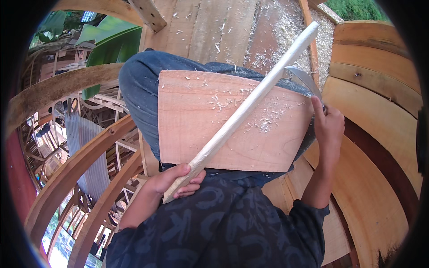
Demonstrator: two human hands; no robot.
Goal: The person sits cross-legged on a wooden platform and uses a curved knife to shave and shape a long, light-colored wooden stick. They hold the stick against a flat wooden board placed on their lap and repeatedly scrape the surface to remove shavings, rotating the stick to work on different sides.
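Note:
A long pale whittled stick (243,111) runs slantwise from near my belly up to the far right. My left hand (178,181) is wrapped round its near end. My right hand (328,120) is closed on a knife with a curved blade (304,79), the thumb laid along its base; the handle is hidden in the fist. The blade's tip is close to the stick's upper part, and I cannot tell whether they touch. Under the stick, a flat reddish wooden board (192,120) lies across my lap, sprinkled with small shavings (266,120).
Plank flooring (210,31) lies ahead, with heaped shavings (286,27) at the far right. Curved hull-like planks (371,116) rise on my right. Bent wooden ribs (80,169) stand on my left, with corrugated sheet (89,152) and a broad green leaf (114,42) beyond them.

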